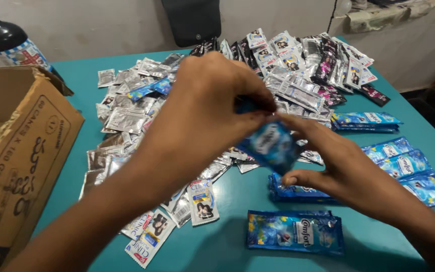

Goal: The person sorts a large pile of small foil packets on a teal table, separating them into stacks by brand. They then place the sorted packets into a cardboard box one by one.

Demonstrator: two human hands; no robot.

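Both hands are working one small blue sachet (270, 143) in the air above the teal table (227, 247), roughly over its middle. The left hand (212, 108) is pinching the sachet's top edge between thumb and fingertips, fingers closed on it; the right hand (338, 168) is gripping its lower side, thumb on top and fingers curling underneath. Just below the hands a short stack of blue sachets (293, 192) is lying flat, with a joined blue pair (294, 231) nearer the camera and more blue strips (411, 168) off to the right, plus a neat blue pile (366, 121) behind. A big loose heap of silver and black sachets (187, 111) is spreading across the far half of the table. An open cardboard box (21, 151) is sitting at the left edge, a dark bottle (8, 38) behind it. Risks, as I judge them: the two hands are pulling against each other, so a hard tug could be tearing the film and spilling liquid; the pinch is at the very edge, so the slick packet could be slipping and dropping onto the stack, knocking it askew; a forearm is hovering low over the loose sachets and could be sweeping some off.
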